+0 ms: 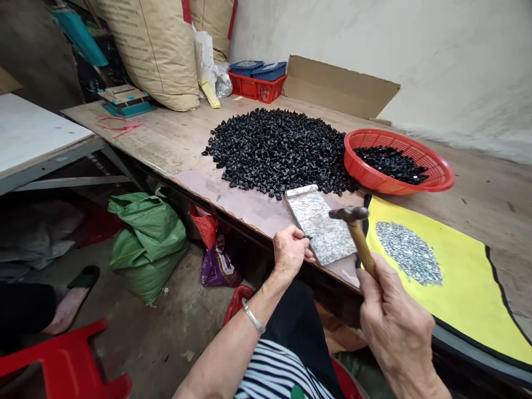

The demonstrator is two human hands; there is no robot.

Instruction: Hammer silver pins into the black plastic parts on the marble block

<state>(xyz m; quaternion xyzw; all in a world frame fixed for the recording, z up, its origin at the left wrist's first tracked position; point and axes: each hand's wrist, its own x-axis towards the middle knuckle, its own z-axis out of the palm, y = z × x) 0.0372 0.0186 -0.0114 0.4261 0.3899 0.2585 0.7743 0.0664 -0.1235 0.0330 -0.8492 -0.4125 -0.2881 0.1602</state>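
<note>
Head view: a small black piece is pinched in the left hand at the edge of a mottled slab, near the front edge of the worktop. A hammer is clenched in the right hand, its head held above the slab. A black heap lies behind; a red basket and a yellow sheet bearing a silver pile lie to the right.
</note>
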